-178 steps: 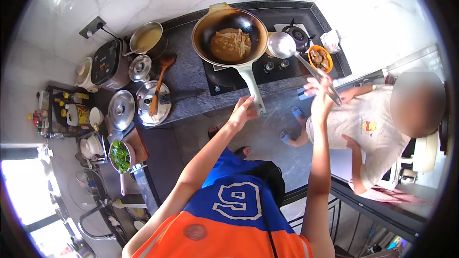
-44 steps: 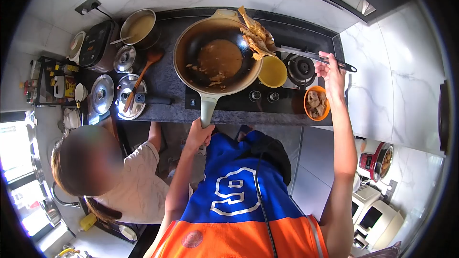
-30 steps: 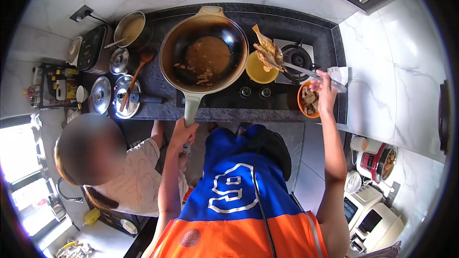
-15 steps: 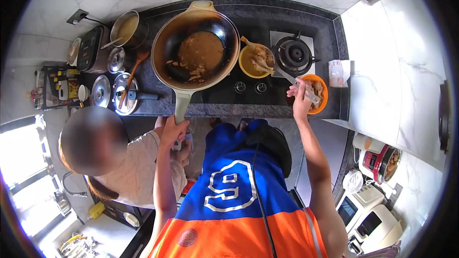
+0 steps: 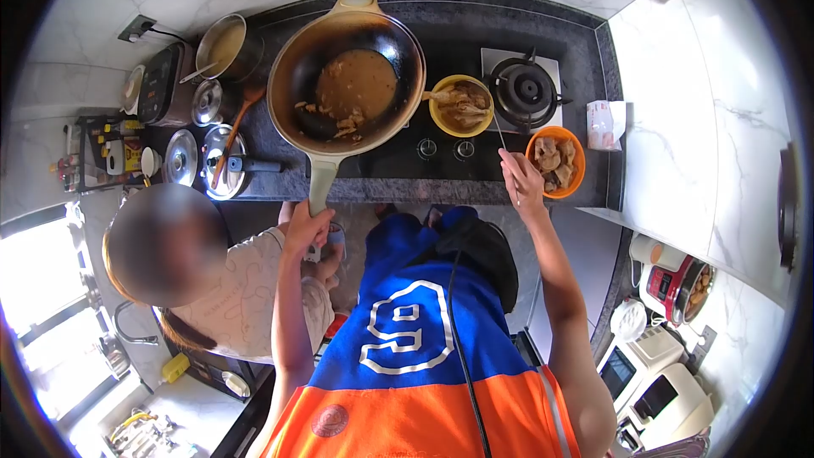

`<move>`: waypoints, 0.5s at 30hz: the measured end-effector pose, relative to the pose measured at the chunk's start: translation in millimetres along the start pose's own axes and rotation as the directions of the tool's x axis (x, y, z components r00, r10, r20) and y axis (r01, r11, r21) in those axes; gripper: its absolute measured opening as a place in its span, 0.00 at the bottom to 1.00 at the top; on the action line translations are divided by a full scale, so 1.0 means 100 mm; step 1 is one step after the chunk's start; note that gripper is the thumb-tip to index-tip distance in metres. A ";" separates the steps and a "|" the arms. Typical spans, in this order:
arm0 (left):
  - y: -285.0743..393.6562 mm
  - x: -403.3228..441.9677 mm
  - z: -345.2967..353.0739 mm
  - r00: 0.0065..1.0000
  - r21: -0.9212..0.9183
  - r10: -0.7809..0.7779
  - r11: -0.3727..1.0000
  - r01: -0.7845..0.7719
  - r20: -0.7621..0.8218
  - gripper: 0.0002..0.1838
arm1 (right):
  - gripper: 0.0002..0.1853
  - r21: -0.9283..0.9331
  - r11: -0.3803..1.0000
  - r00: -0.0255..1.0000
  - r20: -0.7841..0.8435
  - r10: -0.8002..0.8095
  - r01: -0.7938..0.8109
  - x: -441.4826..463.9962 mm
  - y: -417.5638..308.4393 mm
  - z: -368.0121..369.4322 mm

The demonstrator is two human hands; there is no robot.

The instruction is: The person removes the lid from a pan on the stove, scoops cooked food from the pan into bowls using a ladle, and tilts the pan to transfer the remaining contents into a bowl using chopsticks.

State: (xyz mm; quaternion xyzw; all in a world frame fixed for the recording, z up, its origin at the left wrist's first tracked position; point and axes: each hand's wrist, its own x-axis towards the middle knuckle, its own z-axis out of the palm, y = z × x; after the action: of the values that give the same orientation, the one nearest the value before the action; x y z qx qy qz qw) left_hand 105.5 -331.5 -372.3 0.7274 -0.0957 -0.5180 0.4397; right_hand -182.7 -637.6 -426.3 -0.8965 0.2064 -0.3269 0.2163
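My left hand is closed around the pale handle of a deep wok. Brown liquid and a few food scraps lie inside the wok. To its right is a yellow bowl with pieces of cooked meat, apparently chicken. My right hand grips a long-handled metal utensil, seen nearly edge-on, reaching to the yellow bowl's rim; its head cannot be made out. Just right of that hand, an orange bowl contains more meat pieces.
A bare gas burner sits behind the orange bowl, and a white packet stands at right. On the left are a pot, lids, a wooden spoon and a cooker. Another person stands close on my left.
My right hand has moved left, away from above the orange bowl, and the utensil has turned edge-on. The meat sits lower in the yellow bowl. My left hand still grips the wok handle.
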 end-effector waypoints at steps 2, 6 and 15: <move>0.02 -0.01 0.01 1.000 0.008 0.000 1.000 0.000 -0.010 0.09 | 0.18 -0.009 1.000 1.000 0.020 -0.023 0.023 -0.01 0.00 -0.02; 0.06 -0.02 0.02 1.000 0.010 0.000 1.000 0.000 -0.012 0.09 | 0.20 -0.021 0.998 0.996 0.059 -0.059 0.061 -0.03 -0.01 -0.06; 0.00 0.03 -0.02 0.999 0.028 -0.048 0.998 0.048 -0.023 0.11 | 0.22 -0.103 0.987 0.992 0.002 -0.123 0.122 0.01 -0.03 -0.12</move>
State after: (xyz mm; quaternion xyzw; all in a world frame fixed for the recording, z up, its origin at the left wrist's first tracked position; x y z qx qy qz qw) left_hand 108.7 -332.3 -374.7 0.7415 -0.0806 -0.5188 0.4178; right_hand -189.0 -638.6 -415.9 -0.9167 0.1680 -0.3307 0.1489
